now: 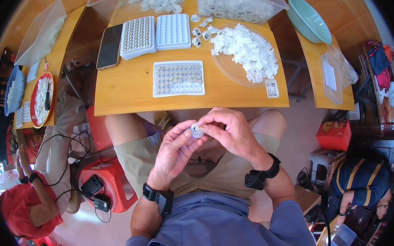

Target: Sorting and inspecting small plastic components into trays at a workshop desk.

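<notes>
Above my lap, just short of the table's front edge, both hands meet on a small round white plastic part (197,131). The fingertips of my left hand (173,147) pinch it from the left. From the other side, the thumb and forefinger of my right hand (228,129) grip it. A dark mark shows on its face; finer detail is too small to make out. Straight ahead on the table lies a white tray (179,94) with rows of silver, coin-shaped pieces and some white pieces in its near rows.
The wooden table (126,98) bears a black phone (110,46), a tray of round metal pieces (137,38), a white dimpled tray (173,32) and a pile of white plastic parts (249,51). Plastic bins stand behind. Co-workers sit left and lower right; a red stool (124,192) is left.
</notes>
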A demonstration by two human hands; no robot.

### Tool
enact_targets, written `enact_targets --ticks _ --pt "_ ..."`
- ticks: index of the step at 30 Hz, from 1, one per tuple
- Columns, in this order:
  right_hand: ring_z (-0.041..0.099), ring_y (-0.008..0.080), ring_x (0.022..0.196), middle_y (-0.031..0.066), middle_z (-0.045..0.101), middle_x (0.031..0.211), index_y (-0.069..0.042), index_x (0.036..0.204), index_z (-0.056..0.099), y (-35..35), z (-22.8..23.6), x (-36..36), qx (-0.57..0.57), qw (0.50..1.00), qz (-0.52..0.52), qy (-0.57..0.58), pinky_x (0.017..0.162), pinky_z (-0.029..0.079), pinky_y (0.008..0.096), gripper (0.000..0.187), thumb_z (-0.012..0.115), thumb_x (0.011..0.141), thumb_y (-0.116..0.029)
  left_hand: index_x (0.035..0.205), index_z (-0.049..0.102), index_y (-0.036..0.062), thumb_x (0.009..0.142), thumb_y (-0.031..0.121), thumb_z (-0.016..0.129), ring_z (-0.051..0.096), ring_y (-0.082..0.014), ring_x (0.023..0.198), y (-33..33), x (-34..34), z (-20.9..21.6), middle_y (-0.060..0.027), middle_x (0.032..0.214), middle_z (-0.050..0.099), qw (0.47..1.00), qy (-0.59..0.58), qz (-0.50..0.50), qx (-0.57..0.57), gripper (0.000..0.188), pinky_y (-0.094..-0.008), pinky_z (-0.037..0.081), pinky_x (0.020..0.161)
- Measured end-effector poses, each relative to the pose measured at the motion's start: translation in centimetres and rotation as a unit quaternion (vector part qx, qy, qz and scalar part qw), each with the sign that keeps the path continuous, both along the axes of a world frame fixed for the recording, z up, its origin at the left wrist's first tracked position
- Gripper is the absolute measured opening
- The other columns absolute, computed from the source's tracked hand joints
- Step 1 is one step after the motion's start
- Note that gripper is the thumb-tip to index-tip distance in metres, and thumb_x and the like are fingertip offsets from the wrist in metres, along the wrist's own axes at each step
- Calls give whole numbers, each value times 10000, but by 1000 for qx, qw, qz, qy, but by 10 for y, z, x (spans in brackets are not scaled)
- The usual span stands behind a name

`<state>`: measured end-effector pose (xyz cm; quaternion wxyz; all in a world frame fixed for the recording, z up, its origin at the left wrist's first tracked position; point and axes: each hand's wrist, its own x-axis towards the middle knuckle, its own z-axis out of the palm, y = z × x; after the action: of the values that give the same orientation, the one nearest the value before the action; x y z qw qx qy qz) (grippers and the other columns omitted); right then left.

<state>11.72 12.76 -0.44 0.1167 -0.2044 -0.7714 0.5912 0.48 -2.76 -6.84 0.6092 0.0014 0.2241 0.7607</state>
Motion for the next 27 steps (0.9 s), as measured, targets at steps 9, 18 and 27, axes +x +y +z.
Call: enact_targets --ticks 9,18,27 --pt "582 81 714 39 654 831 -15 963 729 -4 -3 0 -6 1000 -23 13 634 459 232 86 691 887 -31 1269 585 -7 1008 103 554 683 -281 1039 -1 -1 1 -165 1165 666 1000 1 4 7 285 -342 575 926" --pt "596 93 709 44 647 860 -16 942 714 -6 -7 0 19 999 -25 43 615 481 244 82 704 862 2 1262 590 -7 1008 97 553 682 -272 1044 -1 -1 2 -160 1156 672 1000 6 2 2 277 -340 576 927" --pt "606 116 756 56 640 897 -22 930 698 -11 -17 1 61 992 -51 94 625 487 246 125 706 826 46 1259 600 -1 1000 86 567 674 -252 1071 0 3 6 -150 1189 663 999 22 11 -32 276 -330 576 940"
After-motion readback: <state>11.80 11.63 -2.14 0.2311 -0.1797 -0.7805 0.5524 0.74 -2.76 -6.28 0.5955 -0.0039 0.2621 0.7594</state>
